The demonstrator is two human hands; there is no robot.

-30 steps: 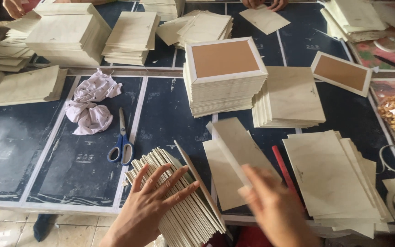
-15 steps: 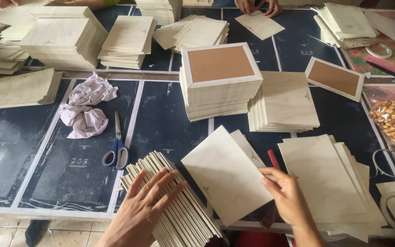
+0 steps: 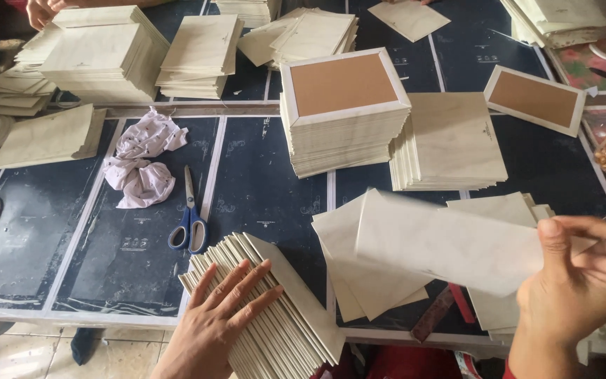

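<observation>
Cream sheet (image 3: 450,242) pinched in right hand (image 3: 580,281); left hand (image 3: 222,316) presses fanned stack (image 3: 275,309).

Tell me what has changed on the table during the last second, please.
The right hand pulled one cream sheet off the row and carried it right, turning it flat above the loose sheets. The left hand stayed pressed on the row of standing sheets. Scissors, crumpled cloth and stacks did not move.
</observation>
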